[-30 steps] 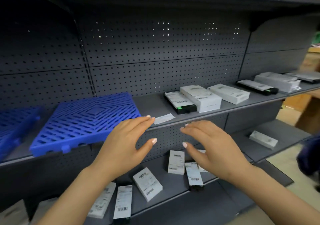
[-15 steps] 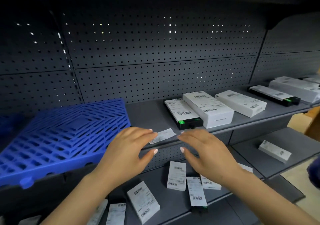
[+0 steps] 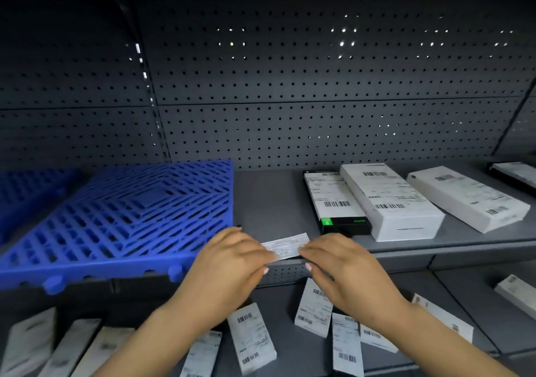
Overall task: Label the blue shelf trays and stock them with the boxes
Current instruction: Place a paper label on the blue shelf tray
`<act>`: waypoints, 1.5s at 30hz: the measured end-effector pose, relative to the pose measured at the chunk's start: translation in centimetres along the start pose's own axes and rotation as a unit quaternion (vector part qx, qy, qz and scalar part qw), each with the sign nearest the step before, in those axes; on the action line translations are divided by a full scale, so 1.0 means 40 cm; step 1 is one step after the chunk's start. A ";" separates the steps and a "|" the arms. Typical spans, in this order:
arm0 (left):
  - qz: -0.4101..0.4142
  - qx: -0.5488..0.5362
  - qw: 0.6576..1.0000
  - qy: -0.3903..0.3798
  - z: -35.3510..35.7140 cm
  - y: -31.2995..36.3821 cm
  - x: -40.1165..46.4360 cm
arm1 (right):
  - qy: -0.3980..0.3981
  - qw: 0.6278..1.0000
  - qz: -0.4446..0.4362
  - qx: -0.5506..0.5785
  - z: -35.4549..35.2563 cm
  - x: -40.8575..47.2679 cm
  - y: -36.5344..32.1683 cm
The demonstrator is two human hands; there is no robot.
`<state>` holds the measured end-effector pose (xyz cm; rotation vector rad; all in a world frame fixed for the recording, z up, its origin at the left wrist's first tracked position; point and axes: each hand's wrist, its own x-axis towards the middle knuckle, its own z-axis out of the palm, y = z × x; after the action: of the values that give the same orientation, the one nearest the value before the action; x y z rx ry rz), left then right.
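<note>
Both grips meet on the paper label [image 3: 285, 246] at the front edge of the middle shelf [image 3: 269, 202]: my left hand [image 3: 229, 263] covers its left end with fingers laid flat, and my right hand [image 3: 345, 269] presses fingertips onto its right end. Whether either grip is pinching the slip or only pressing it down, I cannot tell; the thumbs are hidden beneath.

Between my hands the label shows as a small white strip, lying flat and slightly skewed, its faint print too blurred to read. At nine o'clock from it, just beside my left hand, sits the blue tray [image 3: 130, 217], a slatted plastic grid with round feet overhanging the shelf edge. Another blue tray [image 3: 26, 191] lies further at nine o'clock.

At two o'clock from the label lie the boxes: a black box [image 3: 336, 202] with a green tab, touching a larger white box [image 3: 388, 199], then another white box [image 3: 464, 197] set apart from it. More small white boxes [image 3: 252, 339] lie scattered on the lower shelf under my wrists.
</note>
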<state>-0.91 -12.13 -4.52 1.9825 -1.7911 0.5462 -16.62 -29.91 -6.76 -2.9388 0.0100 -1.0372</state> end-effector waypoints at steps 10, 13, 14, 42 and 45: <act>0.007 0.029 0.993 0.110 0.021 0.069 -0.043 | 0.042 0.995 -0.077 0.052 -0.017 -0.015 0.045; -0.019 0.037 0.990 0.137 0.013 0.084 -0.060 | 0.039 0.993 -0.085 0.067 -0.022 -0.013 0.042; -0.026 0.040 0.988 0.149 0.007 0.088 -0.066 | 0.043 0.992 -0.091 0.073 -0.021 -0.013 0.040; -0.044 0.075 0.980 0.177 -0.243 -0.305 -0.341 | 0.051 0.994 -0.022 0.097 0.167 0.308 -0.393; -0.048 0.044 0.984 0.165 -0.243 -0.330 -0.351 | 0.033 0.996 0.005 0.087 0.165 0.311 -0.414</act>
<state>10.72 6.06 -4.53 1.8915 -1.4859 0.8781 -2.83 -13.40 -3.65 -2.7460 -0.0613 -1.0735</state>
